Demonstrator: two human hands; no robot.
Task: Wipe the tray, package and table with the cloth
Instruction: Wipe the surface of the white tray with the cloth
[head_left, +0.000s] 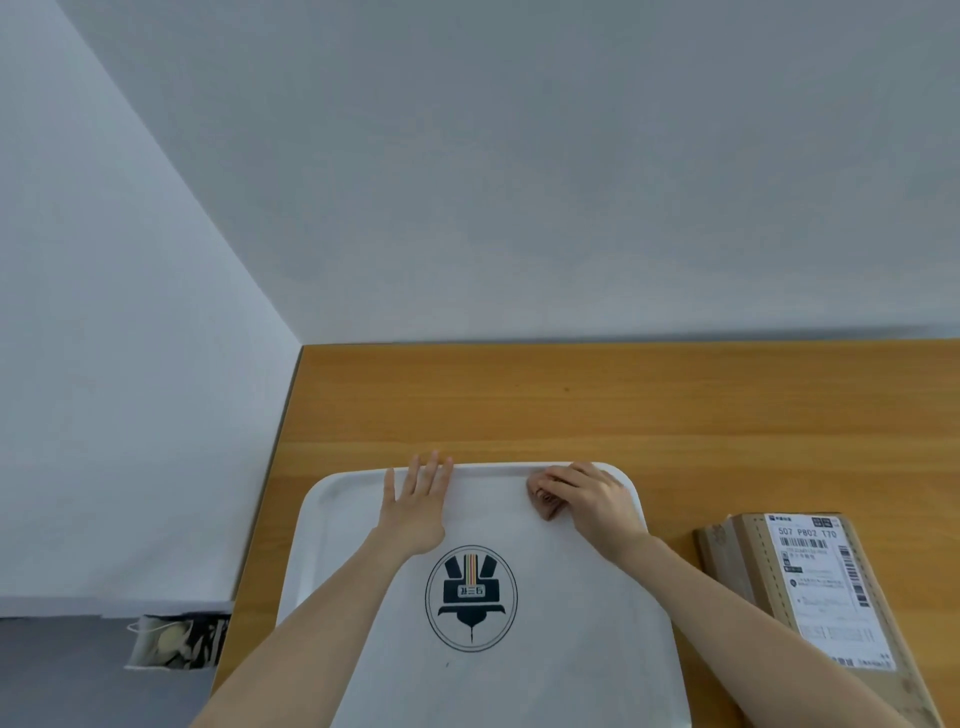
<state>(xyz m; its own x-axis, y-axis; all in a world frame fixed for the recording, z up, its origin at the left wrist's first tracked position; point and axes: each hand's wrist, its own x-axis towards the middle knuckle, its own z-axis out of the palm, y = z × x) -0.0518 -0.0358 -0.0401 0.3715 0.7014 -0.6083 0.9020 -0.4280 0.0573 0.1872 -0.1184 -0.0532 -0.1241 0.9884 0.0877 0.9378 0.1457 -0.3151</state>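
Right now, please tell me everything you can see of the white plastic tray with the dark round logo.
The white plastic tray is rectangular with rounded corners and a low raised rim. It lies flat on the wooden table, near its left edge. A dark round emblem is printed at its middle. The left hand presses flat on it; the right hand holds a brownish cloth against its far rim.

A white tray (519, 686) is seen on a wooden table (571, 405). It is pressed flat by the left hand (418, 506), fingers spread, while a brown cloth (545, 501) is gripped against its far edge by the right hand (592, 499). A labelled package (810, 582) is set just beside the tray's right side.
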